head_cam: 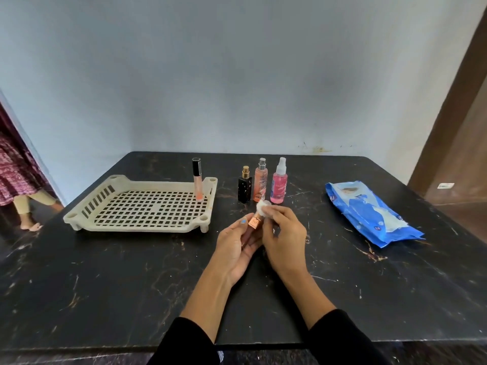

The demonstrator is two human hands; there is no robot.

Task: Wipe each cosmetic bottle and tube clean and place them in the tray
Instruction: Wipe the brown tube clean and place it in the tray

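At a black marble table (105, 272), my left hand (233, 247) curls closed around a small brown tube (249, 230) with a copper cap, held tilted over the tabletop. My right hand (283, 235) pinches a white wipe (264, 207) against the cap's tip, fingers closed on it. In the cream slotted tray (92, 209) to the left, a lip gloss (197, 179) stands upright at the far right corner. Just beyond my hands, three bottles wait in a row: a black bottle (244, 187), a peach spray (260, 181) and a pink spray (279, 183). A blue wipes pack (369, 214) lies well to the right.
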